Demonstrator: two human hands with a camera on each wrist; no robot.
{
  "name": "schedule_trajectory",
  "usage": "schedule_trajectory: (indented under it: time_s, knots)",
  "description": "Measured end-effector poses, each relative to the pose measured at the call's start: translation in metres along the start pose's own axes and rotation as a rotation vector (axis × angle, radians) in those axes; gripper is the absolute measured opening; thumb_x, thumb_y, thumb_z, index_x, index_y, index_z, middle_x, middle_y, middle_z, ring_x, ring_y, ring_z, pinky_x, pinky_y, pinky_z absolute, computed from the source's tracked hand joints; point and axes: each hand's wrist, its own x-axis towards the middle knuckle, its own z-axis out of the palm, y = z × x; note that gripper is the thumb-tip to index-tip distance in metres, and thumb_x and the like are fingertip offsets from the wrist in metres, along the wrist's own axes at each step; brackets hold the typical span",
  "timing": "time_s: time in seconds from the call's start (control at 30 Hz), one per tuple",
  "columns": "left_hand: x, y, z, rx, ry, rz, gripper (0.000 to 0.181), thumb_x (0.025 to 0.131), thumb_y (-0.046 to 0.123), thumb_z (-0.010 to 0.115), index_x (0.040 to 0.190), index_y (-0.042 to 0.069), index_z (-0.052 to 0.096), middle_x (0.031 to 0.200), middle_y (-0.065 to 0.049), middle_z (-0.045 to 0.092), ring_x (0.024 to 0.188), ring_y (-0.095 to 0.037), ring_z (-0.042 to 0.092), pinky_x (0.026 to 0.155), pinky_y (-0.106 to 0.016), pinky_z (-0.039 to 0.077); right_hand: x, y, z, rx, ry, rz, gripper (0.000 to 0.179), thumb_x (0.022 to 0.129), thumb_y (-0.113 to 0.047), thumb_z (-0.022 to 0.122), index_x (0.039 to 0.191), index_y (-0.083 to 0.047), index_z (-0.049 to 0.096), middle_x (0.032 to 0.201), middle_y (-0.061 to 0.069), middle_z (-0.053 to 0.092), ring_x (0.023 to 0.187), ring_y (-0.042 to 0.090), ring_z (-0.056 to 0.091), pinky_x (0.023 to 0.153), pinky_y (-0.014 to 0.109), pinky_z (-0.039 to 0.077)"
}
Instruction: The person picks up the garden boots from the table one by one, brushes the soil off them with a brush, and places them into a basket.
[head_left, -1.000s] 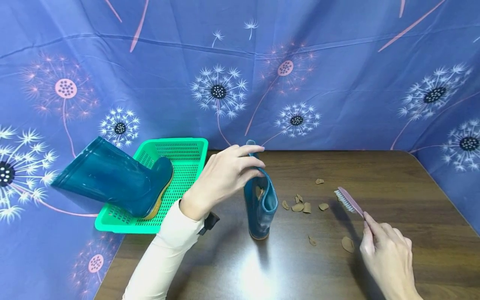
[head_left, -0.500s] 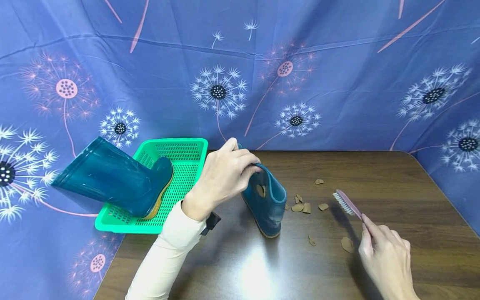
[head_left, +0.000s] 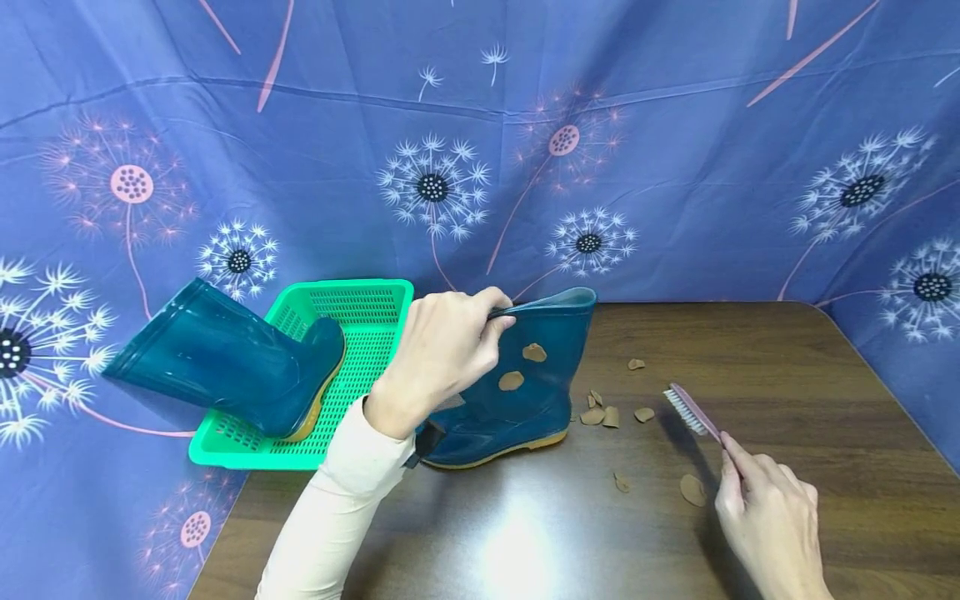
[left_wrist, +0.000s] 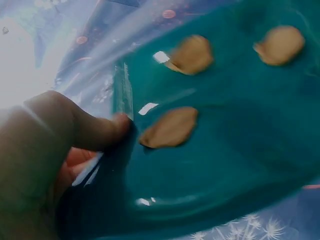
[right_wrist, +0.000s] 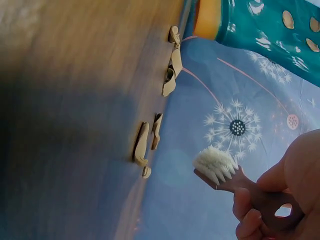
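A teal rubber boot (head_left: 551, 358) with a tan sole stands on the table, side-on, its toe to the left. My left hand (head_left: 442, 350) pinches its top rim, thumb on the outside as the left wrist view shows, and covers part of the foot. Brown flakes stick to the shaft; one (left_wrist: 170, 127) lies close to my thumb (left_wrist: 107, 130). Off to the right, my right hand (head_left: 776, 508) grips the handle of a small pink brush (head_left: 699, 409), held above the table with its white bristles (right_wrist: 216, 162) apart from the boot.
Several loose brown flakes (head_left: 611, 417) lie between the boot and the brush, with a larger flake (head_left: 692, 490) nearer the right hand. At the left, a second teal boot (head_left: 225, 358) leans tilted in a green basket (head_left: 405, 312). Patterned blue cloth (head_left: 675, 167) hangs behind the wooden table (head_left: 750, 333).
My left hand has turned the boot from end-on to side-on, bringing its flaked side into view. The right hand and brush have barely moved.
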Motion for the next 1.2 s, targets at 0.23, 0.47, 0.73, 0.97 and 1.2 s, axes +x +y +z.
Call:
schedule_trajectory:
  time_s: [0.23, 0.47, 0.73, 0.97, 1.2]
  knots:
    - [0.007, 0.005, -0.002, -0.209, -0.09, -0.133, 0.033, 0.102, 0.01, 0.067, 0.133, 0.019, 0.074, 0.05, 0.006, 0.036, 0.039, -0.011, 0.029, 0.043, -0.025, 0.018, -0.002, 0.001, 0.0, -0.006, -0.008, 0.017, 0.032, 0.095, -0.005, 0.061, 0.121, 0.003, 0.076, 0.086, 0.022, 0.073, 0.076, 0.044, 0.06, 0.072, 0.052, 0.032]
    - [0.009, 0.006, -0.002, -0.504, -0.137, -0.445, 0.033, 0.105, 0.021, 0.066, 0.138, 0.025, 0.073, 0.066, 0.007, 0.068, 0.047, -0.018, 0.048, 0.049, -0.03, 0.027, -0.002, 0.001, 0.0, -0.006, -0.015, 0.019, 0.031, 0.096, -0.006, 0.06, 0.122, 0.003, 0.076, 0.086, 0.02, 0.073, 0.075, 0.042, 0.059, 0.072, 0.049, 0.032]
    - [-0.006, -0.006, 0.014, -0.646, -0.108, -0.6, 0.027, 0.106, 0.017, 0.066, 0.129, 0.02, 0.079, 0.097, -0.004, 0.079, 0.064, -0.017, 0.056, 0.055, -0.028, 0.038, 0.002, -0.004, 0.002, 0.04, 0.022, 0.002, 0.031, 0.092, -0.004, 0.065, 0.12, 0.0, 0.079, 0.082, 0.014, 0.071, 0.069, 0.017, 0.049, 0.065, 0.035, 0.036]
    - [-0.023, -0.016, 0.008, -0.586, -0.08, -0.678, 0.029, 0.107, 0.018, 0.063, 0.132, 0.017, 0.077, 0.093, -0.005, 0.076, 0.072, -0.019, 0.06, 0.062, -0.03, 0.043, 0.006, -0.018, 0.002, 0.093, -0.079, 0.055, 0.03, 0.097, -0.002, 0.066, 0.124, -0.001, 0.078, 0.087, 0.008, 0.071, 0.063, -0.004, 0.038, 0.053, 0.019, 0.032]
    - [-0.036, -0.033, -0.002, -0.593, -0.124, -0.724, 0.032, 0.109, 0.017, 0.058, 0.138, 0.016, 0.074, 0.103, -0.011, 0.077, 0.074, -0.022, 0.059, 0.067, -0.032, 0.046, 0.019, -0.054, 0.017, 0.152, -0.096, -0.045, 0.034, 0.095, 0.001, 0.068, 0.129, -0.002, 0.076, 0.085, 0.002, 0.065, 0.063, -0.001, 0.037, 0.054, 0.022, 0.031]
